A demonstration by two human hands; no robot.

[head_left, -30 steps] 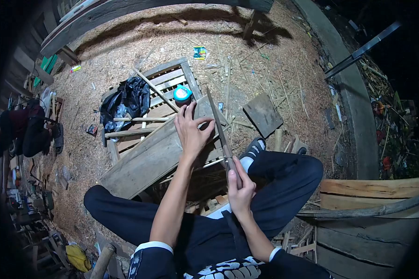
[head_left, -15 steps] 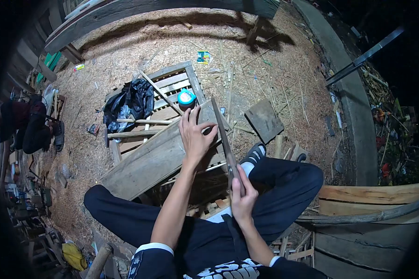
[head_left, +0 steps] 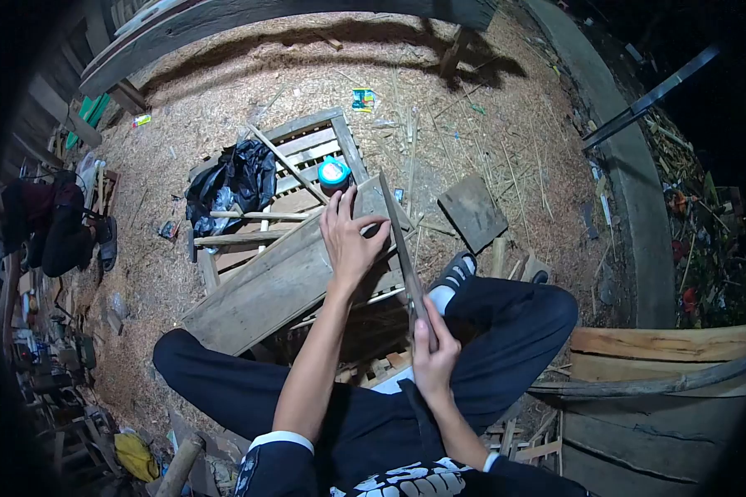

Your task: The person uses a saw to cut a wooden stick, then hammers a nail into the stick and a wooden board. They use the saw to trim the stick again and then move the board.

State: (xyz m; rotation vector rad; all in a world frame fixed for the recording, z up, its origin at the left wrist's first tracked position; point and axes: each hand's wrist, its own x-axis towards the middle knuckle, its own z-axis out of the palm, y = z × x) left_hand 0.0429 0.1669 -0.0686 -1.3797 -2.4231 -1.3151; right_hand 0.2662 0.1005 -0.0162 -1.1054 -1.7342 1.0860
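My right hand [head_left: 436,352] is wrapped round the lower end of a long narrow blade [head_left: 404,261], which points up and away over the end of the wooden plank [head_left: 261,300]. At the plank's far end rests my left hand [head_left: 352,240], thumb and index finger brought together in a ring and the other fingers stretched forward. Whether a small piece is pinched between its fingertips cannot be made out. Just beyond those fingers stands a jar with a turquoise lid [head_left: 333,172].
A slatted wooden frame [head_left: 348,147] bears a black plastic bag [head_left: 244,178] and sticks. A square board [head_left: 472,213] lies on the ground at the right. Another person [head_left: 54,219] is at the far left. A bench beam [head_left: 290,25] crosses the top; planks [head_left: 663,414] lie lower right.
The whole view has shifted very slightly. Both hands and the blade keep nearly the same positions relative to the plank.
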